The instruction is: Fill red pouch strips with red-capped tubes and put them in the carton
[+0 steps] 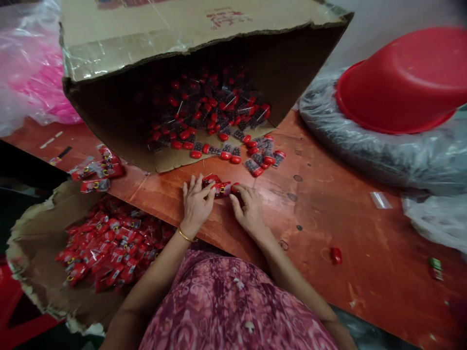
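Observation:
Near the table's front edge, my left hand (197, 205) pinches a small red printed wrapper (222, 188). Opposite it, my right hand (250, 208) closes its fingertips on a red-capped container (235, 187) at the wrapper's right end. How far the container sits inside the wrapper cannot be made out. Just beyond my hands, several small clear containers (257, 160) with dark contents and red caps lie loose on the table. Many more like them fill the opening of a cardboard box (124, 61) lying on its side.
A lower carton (32, 272) at left holds red wrapped packets (116, 248). More packets (97, 170) lie at the table's left edge. At right, an upturned red basin (397, 82) rests on a plastic-wrapped bundle (365, 146). A red piece (336, 255) lies on the table (310, 272).

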Demonstrator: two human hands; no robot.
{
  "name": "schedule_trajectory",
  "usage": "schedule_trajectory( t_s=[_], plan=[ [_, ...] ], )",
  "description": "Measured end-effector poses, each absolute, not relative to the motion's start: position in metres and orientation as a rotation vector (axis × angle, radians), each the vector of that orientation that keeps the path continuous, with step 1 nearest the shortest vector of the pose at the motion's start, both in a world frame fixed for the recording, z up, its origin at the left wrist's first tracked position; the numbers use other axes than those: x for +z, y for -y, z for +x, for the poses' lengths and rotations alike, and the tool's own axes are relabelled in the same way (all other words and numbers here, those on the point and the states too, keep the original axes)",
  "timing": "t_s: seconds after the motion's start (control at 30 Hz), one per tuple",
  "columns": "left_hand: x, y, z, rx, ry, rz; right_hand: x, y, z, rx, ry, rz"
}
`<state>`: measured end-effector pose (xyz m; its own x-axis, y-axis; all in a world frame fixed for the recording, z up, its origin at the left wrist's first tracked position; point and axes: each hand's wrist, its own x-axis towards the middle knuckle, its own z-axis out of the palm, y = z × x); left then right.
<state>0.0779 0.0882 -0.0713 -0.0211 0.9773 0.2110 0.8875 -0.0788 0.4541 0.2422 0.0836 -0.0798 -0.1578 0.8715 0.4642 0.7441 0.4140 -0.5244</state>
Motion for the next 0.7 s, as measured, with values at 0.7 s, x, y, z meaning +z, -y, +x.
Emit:
schedule_trajectory(
  t_s=[0.7],
  plan=[
    [-0.076,-0.111,0.05,0.82,-1.594,1.82,-0.073,-0.116,0.228,0.626,1.925,-1.42]
  ],
)
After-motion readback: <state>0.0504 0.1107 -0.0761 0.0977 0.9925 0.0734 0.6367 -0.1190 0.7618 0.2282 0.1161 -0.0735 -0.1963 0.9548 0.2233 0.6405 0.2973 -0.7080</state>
